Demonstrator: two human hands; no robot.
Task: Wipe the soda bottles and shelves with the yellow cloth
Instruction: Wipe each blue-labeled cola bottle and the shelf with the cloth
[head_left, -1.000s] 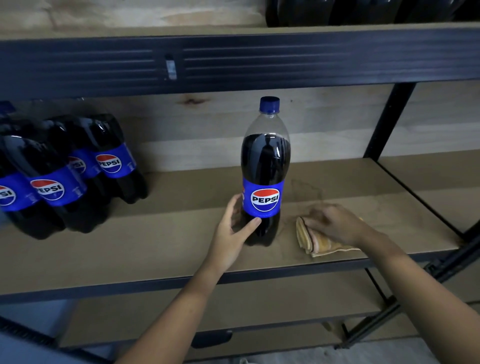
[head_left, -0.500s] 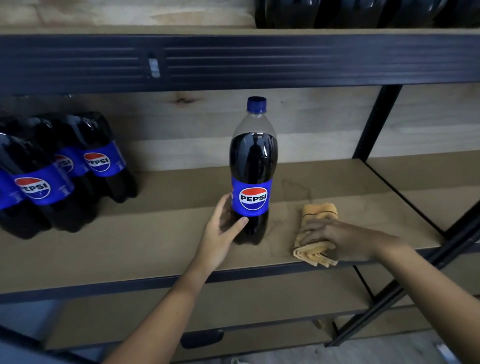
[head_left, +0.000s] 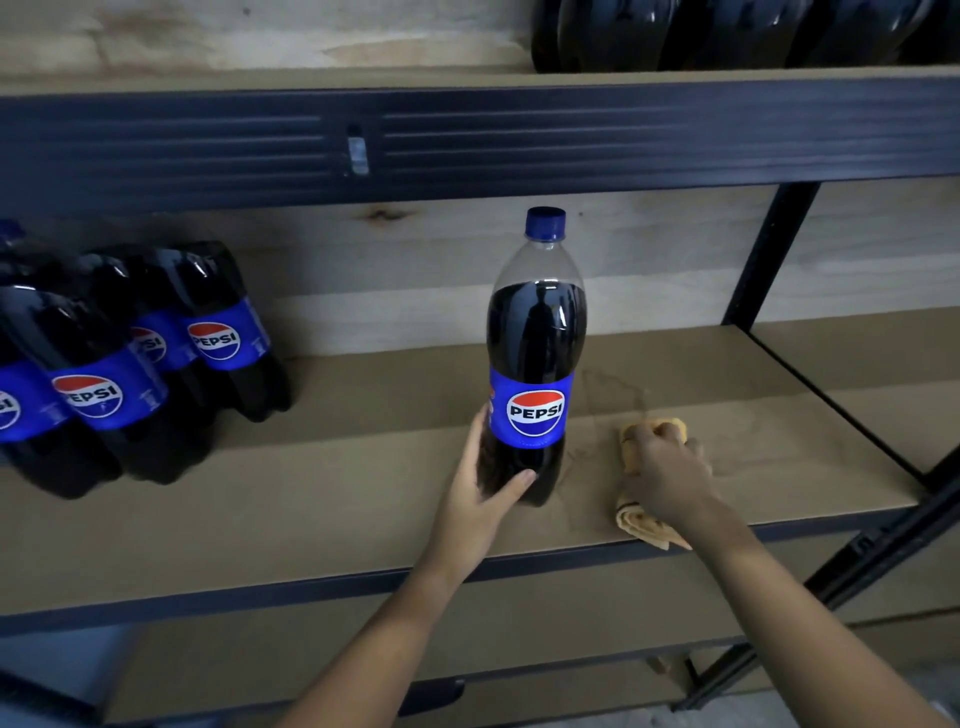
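The tall clear plastic soda bottle (head_left: 535, 358) stands straight up near the middle of the brown wooden shelf board (head_left: 311, 499). It has a round blue cap, dark cola inside up to its shoulder, and a blue label with a red, white and blue circle that says PEPSI. There is one bottle standing alone like this.

My left hand (head_left: 480, 499) holds it low down, at about 7 o'clock from the label. My thumb curls across the front of the dark bottom part and my fingers go round the left side.

At 3 o'clock from the bottle, just beside it, lies the folded yellow cloth (head_left: 641, 522), one cloth only. My right hand (head_left: 667, 473) sits on top of it with the fingers curled down over it, pressing it on the board. One end of the cloth pokes out at 12 o'clock from my hand and the other end at 6 o'clock, by the shelf's front edge.

Far off at 9 o'clock stands a bunch of the same soda bottles (head_left: 135, 364), leaning in the picture. I can count four labels there. At 1 o'clock, on the shelf above, are more dark bottle bottoms (head_left: 727, 31); I cannot count them well. A black metal post (head_left: 769, 254) stands at 2 o'clock.
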